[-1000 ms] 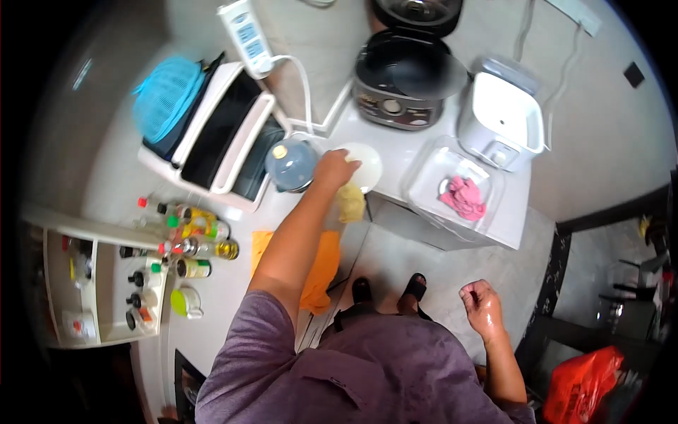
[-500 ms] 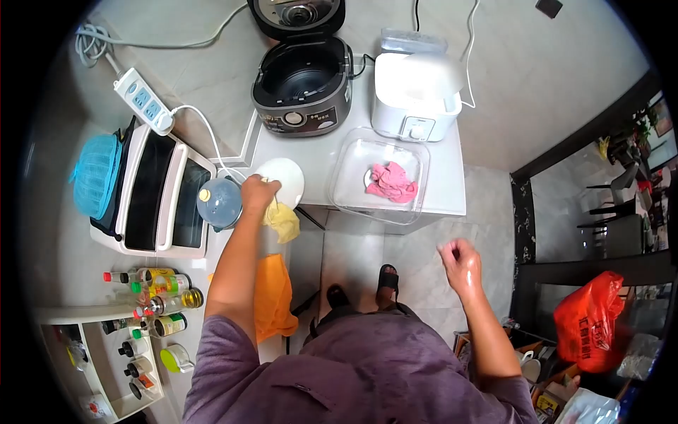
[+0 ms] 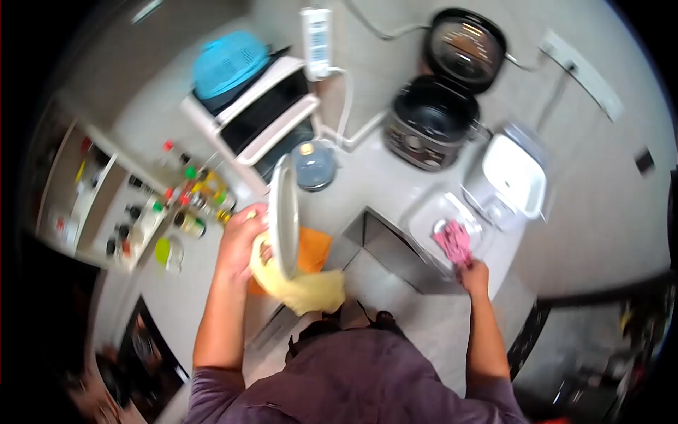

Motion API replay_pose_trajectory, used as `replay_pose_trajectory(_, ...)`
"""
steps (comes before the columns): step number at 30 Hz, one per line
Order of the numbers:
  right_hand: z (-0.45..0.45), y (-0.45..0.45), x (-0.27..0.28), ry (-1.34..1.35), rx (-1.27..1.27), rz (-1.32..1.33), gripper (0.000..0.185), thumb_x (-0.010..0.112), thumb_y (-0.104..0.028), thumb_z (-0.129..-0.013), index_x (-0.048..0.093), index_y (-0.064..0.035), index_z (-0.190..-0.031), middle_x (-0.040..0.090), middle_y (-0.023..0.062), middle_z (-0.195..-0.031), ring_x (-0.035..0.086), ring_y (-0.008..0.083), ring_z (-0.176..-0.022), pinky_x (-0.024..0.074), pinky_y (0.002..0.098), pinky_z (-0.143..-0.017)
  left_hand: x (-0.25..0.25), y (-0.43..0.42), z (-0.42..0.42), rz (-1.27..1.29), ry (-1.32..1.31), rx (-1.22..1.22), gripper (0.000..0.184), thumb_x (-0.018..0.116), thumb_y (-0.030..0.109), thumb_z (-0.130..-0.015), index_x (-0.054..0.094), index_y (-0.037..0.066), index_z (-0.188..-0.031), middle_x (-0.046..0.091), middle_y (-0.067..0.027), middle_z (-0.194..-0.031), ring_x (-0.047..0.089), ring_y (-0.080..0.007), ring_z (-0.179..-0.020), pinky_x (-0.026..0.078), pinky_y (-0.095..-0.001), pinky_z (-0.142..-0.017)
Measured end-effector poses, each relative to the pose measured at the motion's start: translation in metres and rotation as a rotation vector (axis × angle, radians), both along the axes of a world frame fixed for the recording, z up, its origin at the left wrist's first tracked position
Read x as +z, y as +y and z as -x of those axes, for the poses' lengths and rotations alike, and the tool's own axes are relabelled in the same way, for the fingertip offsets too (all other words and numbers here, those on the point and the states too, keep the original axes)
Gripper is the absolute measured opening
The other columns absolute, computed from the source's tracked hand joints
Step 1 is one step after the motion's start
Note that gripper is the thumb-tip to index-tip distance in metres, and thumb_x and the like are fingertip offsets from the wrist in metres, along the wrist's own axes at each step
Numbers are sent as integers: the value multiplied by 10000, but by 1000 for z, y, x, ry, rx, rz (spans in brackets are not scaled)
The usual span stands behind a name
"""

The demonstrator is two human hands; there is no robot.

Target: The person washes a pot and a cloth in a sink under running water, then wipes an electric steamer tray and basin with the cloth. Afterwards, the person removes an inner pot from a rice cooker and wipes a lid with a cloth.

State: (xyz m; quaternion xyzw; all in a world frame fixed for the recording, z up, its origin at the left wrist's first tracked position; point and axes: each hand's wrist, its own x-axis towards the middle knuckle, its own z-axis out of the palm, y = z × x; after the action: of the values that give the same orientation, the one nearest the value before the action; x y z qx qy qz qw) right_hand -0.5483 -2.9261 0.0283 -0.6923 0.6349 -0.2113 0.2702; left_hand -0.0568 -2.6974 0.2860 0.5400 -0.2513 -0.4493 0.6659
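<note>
My left hand [image 3: 244,237] grips a white plate [image 3: 284,215], tilted nearly on edge, together with a yellow cloth [image 3: 304,290] that hangs beneath it. The fingers behind the plate are partly hidden. At the right, my right hand [image 3: 474,275] is closed on the lower end of a pink cloth [image 3: 453,240]. That cloth lies partly in a clear plastic container [image 3: 422,220] on the white counter. An orange cloth [image 3: 314,249] lies behind and below the plate.
An open rice cooker [image 3: 424,141] and a white appliance [image 3: 505,177] stand at the back right. A lidded blue-grey container [image 3: 313,166] is beside a toaster oven [image 3: 247,131]. Several bottles [image 3: 201,194] stand at the left, near a shelf [image 3: 106,205].
My left hand has lifted the plate off the counter and tilted it up, with the yellow cloth. My right hand has moved forward and taken hold of the pink cloth. The view has turned.
</note>
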Motion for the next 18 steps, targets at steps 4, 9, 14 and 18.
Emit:
replay_pose_trajectory(4, 18, 16, 23, 10, 117, 28, 188, 716, -152, -850, 675, 13, -771, 669, 120, -622, 640, 183, -565, 515, 357, -570, 7, 135, 31, -104, 159, 438, 277, 564, 142, -944, 631, -43, -1139, 704, -126, -956, 706, -182, -767, 602, -317, -684)
replay_pose_trajectory(9, -10, 38, 76, -15, 324, -48, 197, 688, -111, -881, 621, 26, -756, 629, 178, -633, 606, 253, -574, 493, 378, -598, -32, 293, 93, 7, 359, 891, 329, 601, 228, -958, 630, -22, -1169, 710, -119, -1030, 711, -211, -897, 612, -370, -805)
replay_pose_trajectory(14, -93, 83, 87, -89, 787, 36, 202, 690, -77, -890, 585, 29, -755, 557, 124, -596, 442, 159, -580, 429, 364, -552, -58, 411, 143, 177, 333, 1033, 323, 635, 153, -889, 638, -22, -1160, 708, -91, -1017, 691, -160, -829, 594, -323, -764)
replay_pose_trajectory(18, -189, 181, 123, -64, 1003, -38, 237, 727, -77, -886, 579, 12, -722, 564, 41, -597, 508, 102, -583, 458, 308, -548, -72, 500, 177, 490, 276, 1232, 449, 648, 290, -956, 603, -32, -1265, 700, -153, -1169, 715, -231, -981, 601, -362, -876)
